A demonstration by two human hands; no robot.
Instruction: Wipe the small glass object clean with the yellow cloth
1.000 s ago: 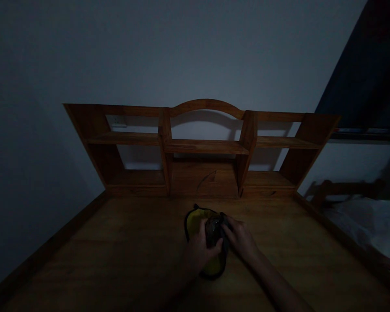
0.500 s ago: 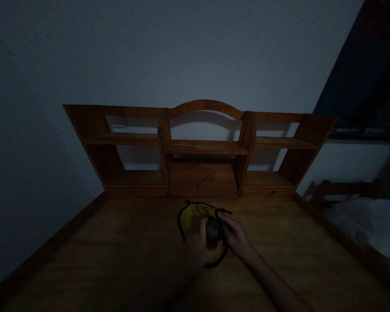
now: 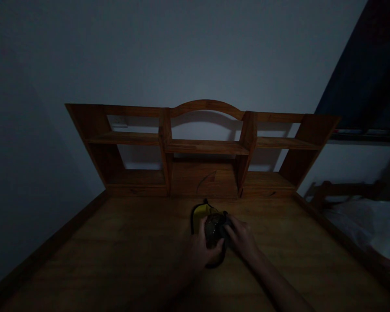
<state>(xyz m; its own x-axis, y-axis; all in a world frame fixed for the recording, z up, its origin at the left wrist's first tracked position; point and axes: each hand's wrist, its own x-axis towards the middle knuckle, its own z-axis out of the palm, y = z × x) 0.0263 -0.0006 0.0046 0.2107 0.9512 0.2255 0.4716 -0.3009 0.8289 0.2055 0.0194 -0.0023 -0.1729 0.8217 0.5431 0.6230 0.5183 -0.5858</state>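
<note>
A dark, glossy, rounded object [image 3: 212, 230] is held above the desk; its exact kind is hard to make out in the dim light. My left hand [image 3: 199, 249] wraps it from the left, thumb and fingers curled around its side. At its right side my right hand [image 3: 242, 236] is closed, fingertips pressed on a dark piece that I cannot make out. Behind and below the object is a yellow cloth piece [image 3: 199, 211] with thick black edging, partly hidden by the object and my left hand.
The wooden desktop [image 3: 136, 242] has raised side edges. A wooden shelf unit [image 3: 208, 147] with several compartments stands at its back against the pale wall [image 3: 195, 56]. At the right are a dark window [image 3: 364, 82] and whitish fabric or plastic [image 3: 364, 221].
The yellow cloth shows less and its left edge has shifted right. More of the glossy object's top is visible. My right hand has moved slightly, closer against the object's right side.
</note>
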